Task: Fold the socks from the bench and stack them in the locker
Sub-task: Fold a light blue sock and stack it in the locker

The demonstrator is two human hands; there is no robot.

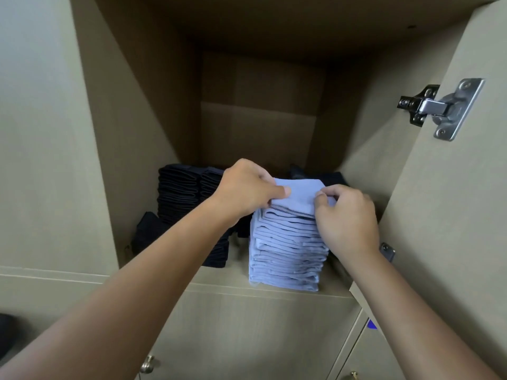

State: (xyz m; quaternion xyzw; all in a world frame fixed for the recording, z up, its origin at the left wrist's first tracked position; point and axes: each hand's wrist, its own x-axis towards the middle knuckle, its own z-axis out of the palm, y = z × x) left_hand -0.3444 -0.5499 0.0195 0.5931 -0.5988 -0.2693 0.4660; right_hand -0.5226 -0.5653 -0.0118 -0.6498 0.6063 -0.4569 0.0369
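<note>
A tall stack of folded light-blue socks [288, 250] stands at the front of the open beige locker's shelf [219, 281]. On top of it lies one more folded light-blue sock [297, 194]. My left hand [247, 190] pinches the left edge of that top sock. My right hand [347, 215] pinches its right edge. Stacks of folded dark navy socks [178, 193] fill the left of the shelf, and more dark socks [333, 178] lie behind the blue stack.
The locker door [452, 201] stands open on the right, with a metal hinge [436, 108] near my right hand. Shut cabinet doors with brass knobs [148, 364] lie below the shelf. Something dark [8, 333] shows at the lower left edge.
</note>
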